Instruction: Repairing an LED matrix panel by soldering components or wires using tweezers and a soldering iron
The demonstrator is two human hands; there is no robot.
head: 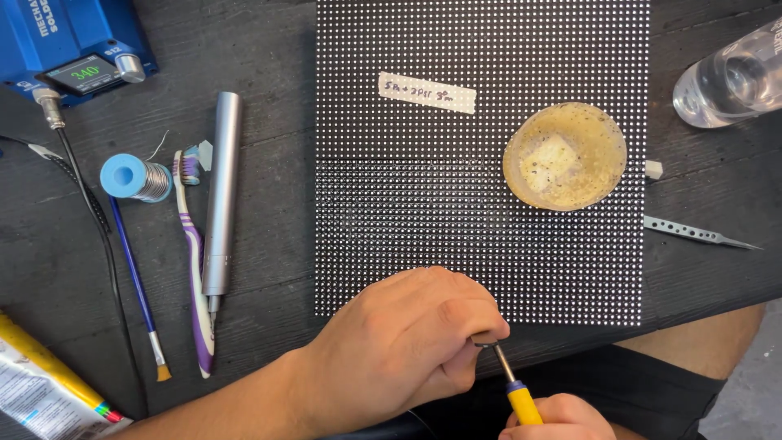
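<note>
We find the left hand (407, 342) pinching the soldering iron (511, 385) tip at 6 o'clock of the LED panel (481, 163), right hand (562, 417) gripping its yellow handle; no panel rework evident.

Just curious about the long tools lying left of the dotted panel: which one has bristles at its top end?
The purple-and-white toothbrush. The blue paintbrush has bristles at its bottom end, and the grey metal cylinder tool has none.

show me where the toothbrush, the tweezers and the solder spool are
toothbrush (194, 261), head view, on its purple and white handle.
tweezers (692, 234), head view, on the flat metal body.
solder spool (124, 175), head view, on the blue end cap.
</note>
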